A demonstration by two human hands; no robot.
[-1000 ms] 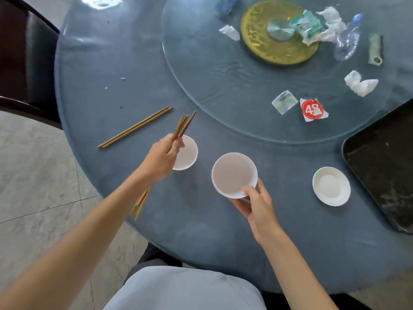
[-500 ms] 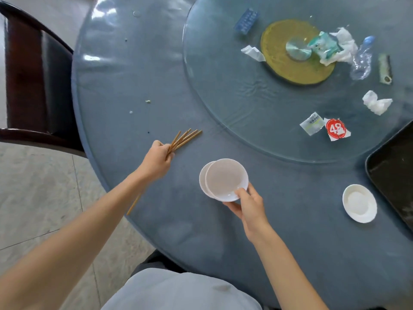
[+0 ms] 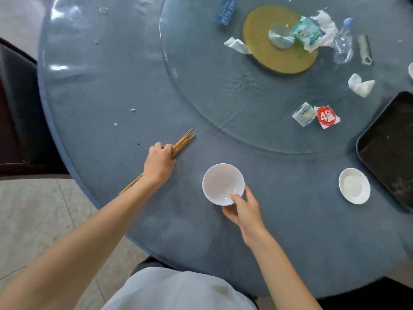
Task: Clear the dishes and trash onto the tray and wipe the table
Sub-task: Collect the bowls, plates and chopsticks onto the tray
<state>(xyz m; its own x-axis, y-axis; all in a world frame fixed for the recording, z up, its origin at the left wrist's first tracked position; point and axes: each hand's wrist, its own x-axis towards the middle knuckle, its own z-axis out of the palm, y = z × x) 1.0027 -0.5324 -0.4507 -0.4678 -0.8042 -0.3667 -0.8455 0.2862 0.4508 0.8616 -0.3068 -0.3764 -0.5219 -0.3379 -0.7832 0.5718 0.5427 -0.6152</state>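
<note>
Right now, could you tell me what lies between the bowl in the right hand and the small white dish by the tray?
Nothing: the head view shows only bare blue tablecloth between the bowl and the dish.

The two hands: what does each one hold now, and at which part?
The left hand grips a bundle of chopsticks around their middle. The right hand holds the white bowl at its near rim, thumb inside.
</note>
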